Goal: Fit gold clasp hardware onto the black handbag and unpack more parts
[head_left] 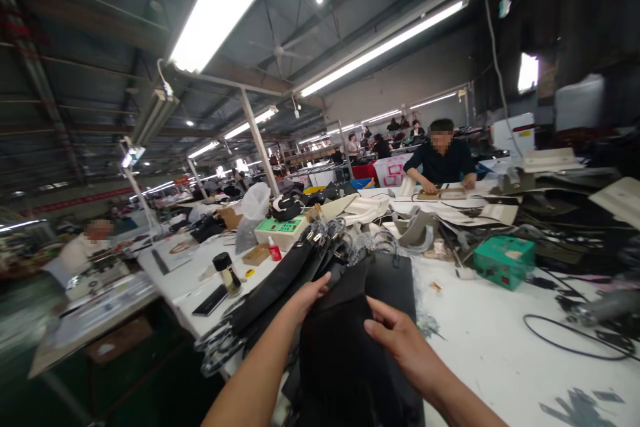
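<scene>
A black leather-like bag (335,340) is between my hands at the table's near edge, its upper part folded or bent over. My left hand (309,295) holds its left side, the fingers partly hidden by the black material. On the opposite side, my right hand (395,333) grips the edge between thumb and fingers. Just beyond lies another flat black bag (395,280) with a handle at its top. To the left, a pile of black bags (280,280) with plastic-wrapped handles and metal fittings reaches close to my left forearm.
On the white table (490,340) stand a green box (504,261), a green-and-white control unit (281,230), a red bottle (275,249) and a jar (227,273) beside a phone (210,300). A black cable (560,347) loops at right. A co-worker (440,157) sits opposite.
</scene>
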{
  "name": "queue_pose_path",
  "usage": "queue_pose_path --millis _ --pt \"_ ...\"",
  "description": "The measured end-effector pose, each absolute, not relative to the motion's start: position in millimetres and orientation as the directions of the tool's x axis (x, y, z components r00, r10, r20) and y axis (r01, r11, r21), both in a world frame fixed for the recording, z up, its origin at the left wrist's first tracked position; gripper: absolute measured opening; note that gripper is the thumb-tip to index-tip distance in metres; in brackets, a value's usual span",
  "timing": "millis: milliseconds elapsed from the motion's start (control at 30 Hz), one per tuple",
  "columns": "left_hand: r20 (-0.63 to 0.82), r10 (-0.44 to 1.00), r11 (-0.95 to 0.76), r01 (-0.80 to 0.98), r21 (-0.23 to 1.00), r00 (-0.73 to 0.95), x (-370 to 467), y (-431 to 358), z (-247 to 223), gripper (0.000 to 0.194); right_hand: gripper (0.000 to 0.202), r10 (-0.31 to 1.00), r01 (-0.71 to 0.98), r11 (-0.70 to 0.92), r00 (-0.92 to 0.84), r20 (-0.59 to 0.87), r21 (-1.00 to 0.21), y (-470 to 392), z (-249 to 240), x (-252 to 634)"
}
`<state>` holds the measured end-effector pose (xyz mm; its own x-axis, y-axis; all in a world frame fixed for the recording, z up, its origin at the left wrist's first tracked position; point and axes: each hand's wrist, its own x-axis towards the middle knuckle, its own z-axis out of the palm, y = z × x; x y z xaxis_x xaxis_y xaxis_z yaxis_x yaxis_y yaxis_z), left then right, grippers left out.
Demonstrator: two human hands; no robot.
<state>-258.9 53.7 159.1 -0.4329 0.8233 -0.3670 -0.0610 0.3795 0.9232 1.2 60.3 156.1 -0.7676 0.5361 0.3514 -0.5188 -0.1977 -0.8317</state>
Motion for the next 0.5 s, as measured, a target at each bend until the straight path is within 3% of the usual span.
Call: queue_pose_path --millis 133,267,367,500 --pt "-0.337 0.883 0.301 -0.159 0.94 -0.327 -232.9 12.7 196.6 0.049 0.057 0.554 -0.469 -0.14 -0.767 0.324 -0.872 53.2 154.1 36.8" --pt "-0.161 0.93 0.076 -0.255 0.964 -0.33 -182.2 -11.6 225.3 0.039 0.056 0.655 -0.355 -0.02 -0.711 0.256 -0.935 43.0 127.8 70.9" --pt "-0.035 0.949 -0.051 -0.263 0.963 -0.313 -135.1 -19.7 239.7 0.045 0.051 0.748 -0.318 0.016 -0.625 0.222 -0.948 31.0 112.7 95.2" --pt "0.124 0.934 -0.196 -0.19 0.962 -0.335 -81.8 -22.9 250.7 0.065 0.057 0.831 -0.326 -0.004 -0.527 0.178 -0.945 18.3 104.1 120.4"
